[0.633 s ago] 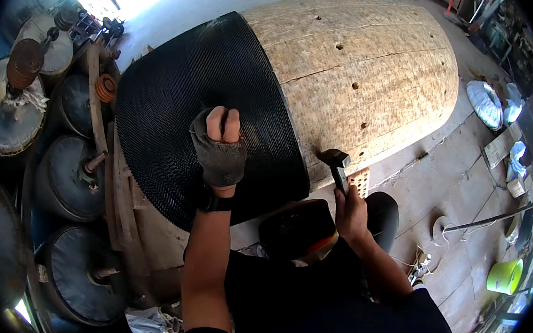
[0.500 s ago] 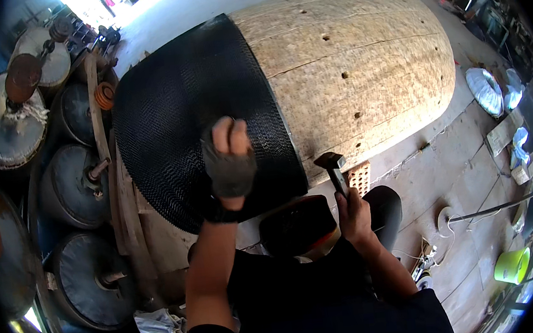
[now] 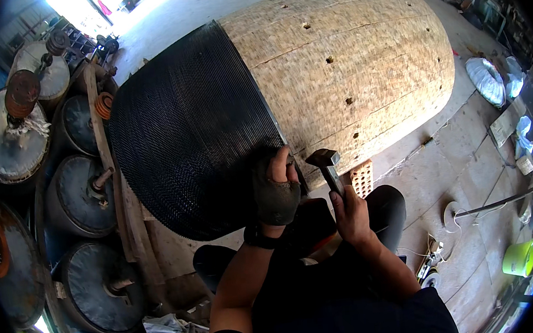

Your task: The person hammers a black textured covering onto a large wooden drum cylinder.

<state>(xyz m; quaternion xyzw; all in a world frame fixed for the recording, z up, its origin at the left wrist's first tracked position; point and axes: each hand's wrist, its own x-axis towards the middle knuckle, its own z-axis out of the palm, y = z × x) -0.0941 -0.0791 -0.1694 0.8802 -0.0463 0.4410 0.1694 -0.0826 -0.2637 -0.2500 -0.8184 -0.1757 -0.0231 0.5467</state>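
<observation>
Before me lies a large barrel-shaped drum with a pale wooden surface (image 3: 365, 60) dotted with holes. Its left part bears a black, finely ribbed covering (image 3: 185, 123). My left hand (image 3: 275, 194), in a dark fingerless glove, is at the near right edge of the covering. Its fingers are bent together; what they pinch, if anything, is hidden. My right hand (image 3: 352, 217) grips a hammer (image 3: 325, 159) by its handle, the head raised beside the drum's near side, right of my left hand. A dark open container (image 3: 313, 223) sits between my knees, partly covered by my left arm.
Several round-ended drums (image 3: 86, 190) with shafts stand along the left, behind wooden planks (image 3: 100, 118). A perforated brick (image 3: 362, 178) stands by the drum's near side. To the right are a white wrapped coil (image 3: 485, 82), a dark rod (image 3: 507, 196) and a lime-green bucket (image 3: 519, 259).
My left hand has moved right and nearer, from the middle of the black covering to its edge. The drum appears to have turned slightly away from me. The hammer stays in my right hand.
</observation>
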